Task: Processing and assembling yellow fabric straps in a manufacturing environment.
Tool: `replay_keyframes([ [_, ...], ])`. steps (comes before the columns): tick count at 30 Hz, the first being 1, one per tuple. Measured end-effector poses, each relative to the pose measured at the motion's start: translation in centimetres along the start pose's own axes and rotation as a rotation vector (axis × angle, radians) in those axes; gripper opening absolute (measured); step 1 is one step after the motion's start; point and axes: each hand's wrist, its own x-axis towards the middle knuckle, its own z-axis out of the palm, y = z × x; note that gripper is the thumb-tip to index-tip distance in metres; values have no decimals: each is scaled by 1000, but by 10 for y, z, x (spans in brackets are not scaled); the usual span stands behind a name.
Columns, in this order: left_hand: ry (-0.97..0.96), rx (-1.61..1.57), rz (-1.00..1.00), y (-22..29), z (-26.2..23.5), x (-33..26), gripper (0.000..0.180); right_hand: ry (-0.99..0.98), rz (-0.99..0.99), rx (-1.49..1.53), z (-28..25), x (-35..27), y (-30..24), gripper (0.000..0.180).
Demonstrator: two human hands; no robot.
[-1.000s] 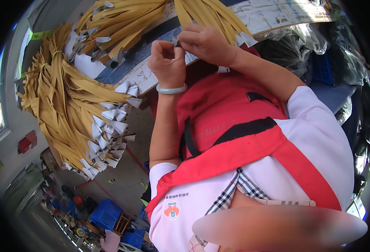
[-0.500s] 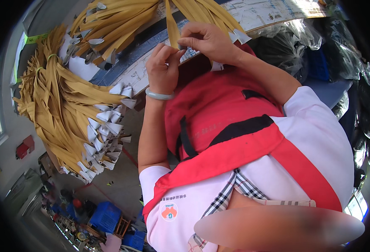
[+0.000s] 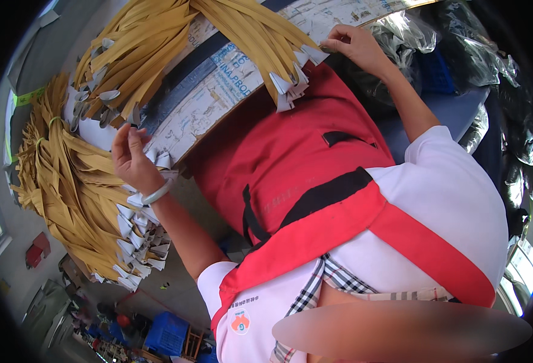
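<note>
Long yellow strips with white end tabs lie in heaps. One heap (image 3: 242, 36) fans across the paper-covered table top (image 3: 212, 103); another heap (image 3: 79, 193) hangs at the left. My right hand (image 3: 357, 45) is at the upper right, its curled fingertips pinching a white tab at the right edge of the top heap. My left hand (image 3: 130, 160), with a pale bangle on the wrist, is raised at the table's left edge. Its fingers are apart beside the white tabs (image 3: 157, 160) and hold nothing. A red apron (image 3: 302, 163) covers my lap.
Shiny black plastic bags (image 3: 484, 54) are piled at the right beside a blue surface (image 3: 454, 109). Down on the floor at the lower left stand a blue crate (image 3: 166, 333) and a red object (image 3: 36, 251). A third heap of strips (image 3: 133, 66) lies at the upper left.
Both hands were together over the table edge on one strip. They have parted: the right hand moved up and right to the top heap, the left swung down and left.
</note>
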Motion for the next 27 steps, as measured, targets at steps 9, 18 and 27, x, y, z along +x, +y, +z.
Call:
replay_keyframes([
  [9, -655, 129, 259, 19, 135, -61, 14, 107, -284, -101, 2, -11, -32, 14],
  [18, -732, 226, 424, 31, 168, -69, 34, -187, -280, 248, 16, -21, -108, 14],
  [27, -667, 205, 449, 11, 148, -47, 25, -388, -296, 377, 30, -12, -118, 13],
])
